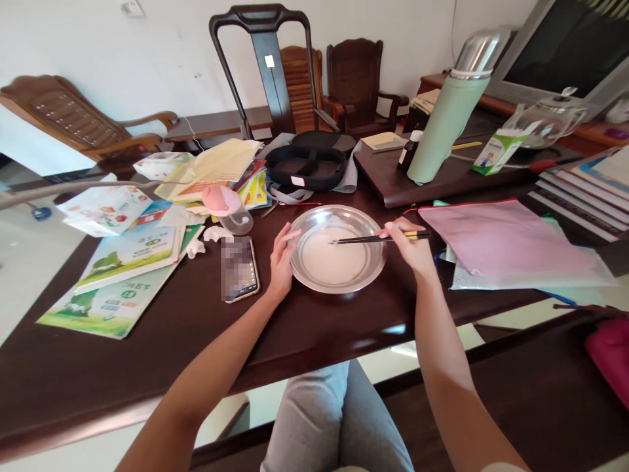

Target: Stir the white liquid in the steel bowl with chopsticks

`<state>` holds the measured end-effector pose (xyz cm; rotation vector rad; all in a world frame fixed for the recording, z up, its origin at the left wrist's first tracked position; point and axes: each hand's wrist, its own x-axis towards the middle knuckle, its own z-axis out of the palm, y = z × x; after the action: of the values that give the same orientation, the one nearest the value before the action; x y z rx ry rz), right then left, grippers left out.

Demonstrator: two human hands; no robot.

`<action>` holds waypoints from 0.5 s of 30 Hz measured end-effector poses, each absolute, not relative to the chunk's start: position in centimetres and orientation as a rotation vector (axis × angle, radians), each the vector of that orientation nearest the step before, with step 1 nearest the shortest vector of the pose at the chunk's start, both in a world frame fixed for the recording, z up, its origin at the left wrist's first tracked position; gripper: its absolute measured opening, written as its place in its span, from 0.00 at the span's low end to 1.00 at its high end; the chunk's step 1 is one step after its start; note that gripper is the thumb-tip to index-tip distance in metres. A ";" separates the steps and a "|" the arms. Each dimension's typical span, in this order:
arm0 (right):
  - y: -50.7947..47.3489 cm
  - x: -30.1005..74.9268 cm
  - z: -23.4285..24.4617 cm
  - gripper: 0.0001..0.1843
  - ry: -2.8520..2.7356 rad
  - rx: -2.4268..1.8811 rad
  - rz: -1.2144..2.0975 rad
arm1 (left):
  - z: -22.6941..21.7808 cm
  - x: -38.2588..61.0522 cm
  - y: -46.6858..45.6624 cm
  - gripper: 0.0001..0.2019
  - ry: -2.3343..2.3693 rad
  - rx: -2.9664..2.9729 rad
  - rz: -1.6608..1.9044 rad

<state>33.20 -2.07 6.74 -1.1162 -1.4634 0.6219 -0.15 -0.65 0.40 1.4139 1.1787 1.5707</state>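
A shallow metal basin holding a white liquid or paste sits on the dark wooden table in front of me. My left hand rests against the basin's left rim, fingers curled on its edge. My right hand is at the right rim, gripping a pair of dark chopsticks that point left over the white contents, tips near the middle.
A phone lies left of the basin, with a pink-lidded cup, booklets and papers further left. A pink folder lies to the right, a green thermos and black case behind. Wooden chairs stand beyond the table.
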 end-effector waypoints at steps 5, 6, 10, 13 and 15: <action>-2.7 33.3 7.2 0.38 -1.486 -1.047 0.794 | 0.4 -0.2 -0.6 0.28 1.161 1.389 1.580; -2.7 32.9 7.3 0.36 -1.549 -1.021 0.840 | 0.4 -0.2 -0.6 0.28 1.157 1.387 1.581; -2.4 32.0 7.1 0.31 -1.697 -0.978 0.769 | 0.5 -0.2 -0.7 0.29 1.159 1.403 1.575; -2.1 32.7 6.8 0.32 -1.568 -1.068 0.638 | 0.5 -0.2 -0.7 0.28 1.167 1.415 1.570; -2.2 33.3 6.8 0.35 -1.438 -1.095 0.617 | 0.4 -0.3 -0.6 0.28 1.167 1.411 1.570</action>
<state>33.34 -2.20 6.77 -1.0952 -1.4382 0.6165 -0.27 -0.64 0.44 1.4111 1.1669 1.5696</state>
